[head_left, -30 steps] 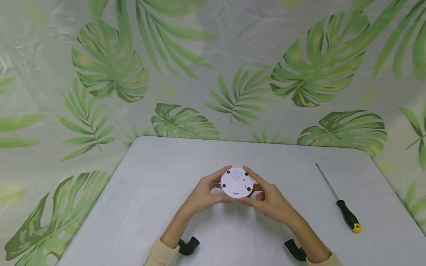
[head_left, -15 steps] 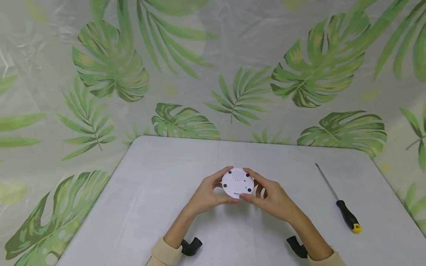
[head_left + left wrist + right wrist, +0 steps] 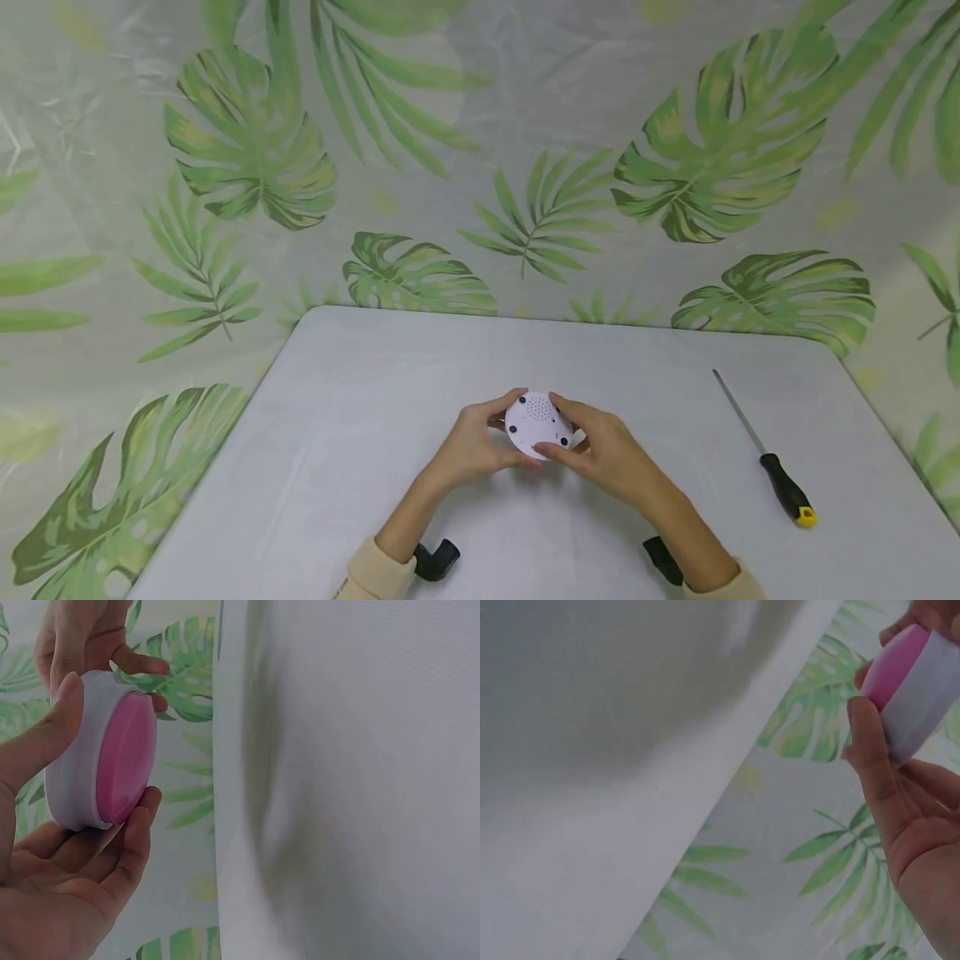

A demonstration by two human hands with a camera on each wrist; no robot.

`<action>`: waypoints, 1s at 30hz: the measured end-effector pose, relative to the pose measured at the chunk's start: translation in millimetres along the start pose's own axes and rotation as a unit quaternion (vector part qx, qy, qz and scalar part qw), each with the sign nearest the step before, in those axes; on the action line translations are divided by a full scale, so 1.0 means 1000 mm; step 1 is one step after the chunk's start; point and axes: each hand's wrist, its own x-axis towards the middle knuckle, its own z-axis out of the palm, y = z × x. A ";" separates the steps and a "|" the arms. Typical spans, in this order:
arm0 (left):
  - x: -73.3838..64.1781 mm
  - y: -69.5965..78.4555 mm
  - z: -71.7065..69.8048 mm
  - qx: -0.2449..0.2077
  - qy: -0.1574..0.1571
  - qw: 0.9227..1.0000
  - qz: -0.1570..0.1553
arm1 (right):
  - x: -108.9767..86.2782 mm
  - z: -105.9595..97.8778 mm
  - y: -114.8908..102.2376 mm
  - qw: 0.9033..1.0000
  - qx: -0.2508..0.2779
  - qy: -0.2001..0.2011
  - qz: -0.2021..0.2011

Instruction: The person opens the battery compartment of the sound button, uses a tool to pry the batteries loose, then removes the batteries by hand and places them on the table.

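Between both hands, above the table, is a round white device with a pink domed side. In the head view its white base faces up, showing small dark feet and a patch of tiny holes. My left hand grips its left edge, thumb at the near rim. On the opposite edge my right hand holds it, thumb lying over the base near the front rim. The pink dome faces away from the head camera; it shows in the left wrist view, and the pink side also in the right wrist view.
A screwdriver with a black and yellow handle lies on the right of the white table. Black curved wrist pieces sit at both forearms. A leaf-patterned sheet hangs behind the table.
Both hands have brought the device slightly nearer the body and a little to the right. My right thumb has slid further onto the base. The screwdriver has stayed put.
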 end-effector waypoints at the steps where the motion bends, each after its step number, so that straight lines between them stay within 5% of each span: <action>1: 0.000 0.000 0.000 0.003 0.001 1.000 0.002 | -0.001 0.001 0.000 1.000 -0.011 0.000 -0.004; 6: 0.002 0.001 0.000 0.010 0.007 1.000 -0.004 | -0.004 0.009 0.000 0.994 -0.103 0.012 -0.038; 13: 0.004 0.000 0.000 -0.008 0.017 1.000 -0.010 | -0.006 0.020 0.005 0.964 -0.224 0.069 -0.123; 21: 0.004 -0.003 -0.003 -0.031 -0.002 0.999 -0.012 | -0.006 0.024 0.005 0.959 -0.223 0.115 -0.133; 30: 0.004 -0.001 -0.007 -0.068 0.006 0.997 -0.031 | 0.003 0.027 0.004 0.933 -0.201 0.206 -0.217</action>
